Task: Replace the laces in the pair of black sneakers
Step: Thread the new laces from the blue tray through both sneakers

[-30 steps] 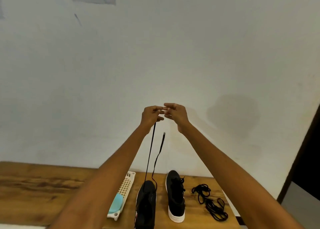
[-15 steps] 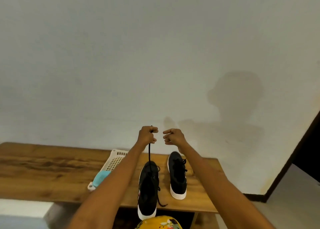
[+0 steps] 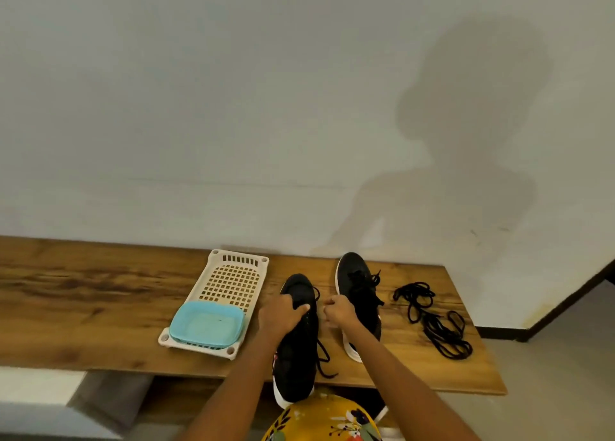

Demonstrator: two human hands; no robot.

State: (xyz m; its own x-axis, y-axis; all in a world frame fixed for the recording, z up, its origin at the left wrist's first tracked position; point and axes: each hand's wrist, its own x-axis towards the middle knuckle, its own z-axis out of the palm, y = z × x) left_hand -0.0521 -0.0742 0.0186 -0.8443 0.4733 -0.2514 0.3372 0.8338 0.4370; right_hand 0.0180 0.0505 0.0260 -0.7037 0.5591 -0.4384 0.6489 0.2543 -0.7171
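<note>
Sneakers: we see the near sneaker (image 3: 297,340) at lower centre of the frame, heel past the table (image 3: 83,307) edge; the far sneaker (image 3: 357,294) stands just right of it.
Left hand (image 3: 279,315): our fingers curl over the near sneaker's upper, gripping it.
Right hand (image 3: 337,314): fingers curled between the two sneakers; we cannot tell whether they pinch a lace.
Loose laces (image 3: 432,319): a black tangle lies at right on the table, apart from the sneakers.
Tray (image 3: 218,299): a white slotted tray left of the sneakers holds a blue lid (image 3: 206,324).
</note>
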